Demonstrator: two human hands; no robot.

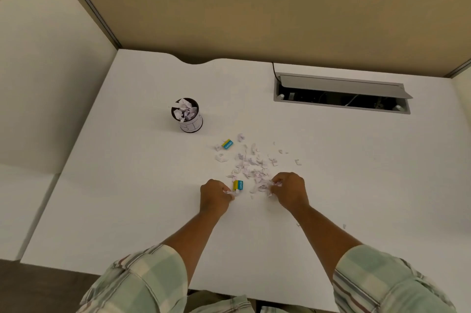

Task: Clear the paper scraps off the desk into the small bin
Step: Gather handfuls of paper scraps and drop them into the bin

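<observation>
Several small white paper scraps (251, 163) lie scattered on the white desk (142, 205), right of centre. The small dark bin (187, 115) with a white label stands upright to the far left of them, holding crumpled scraps up to its rim. My left hand (214, 196) is curled and pinches a few scraps at the near left edge of the pile. My right hand (289, 190) is curled around scraps at the pile's near right edge. Both hands rest low on the desk.
Two small blue-and-yellow erasers lie among the scraps: one eraser (227, 144) near the bin, another eraser (238, 184) between my hands. An open cable hatch (341, 95) is set in the desk at the back right. Beige partition walls rise behind and left.
</observation>
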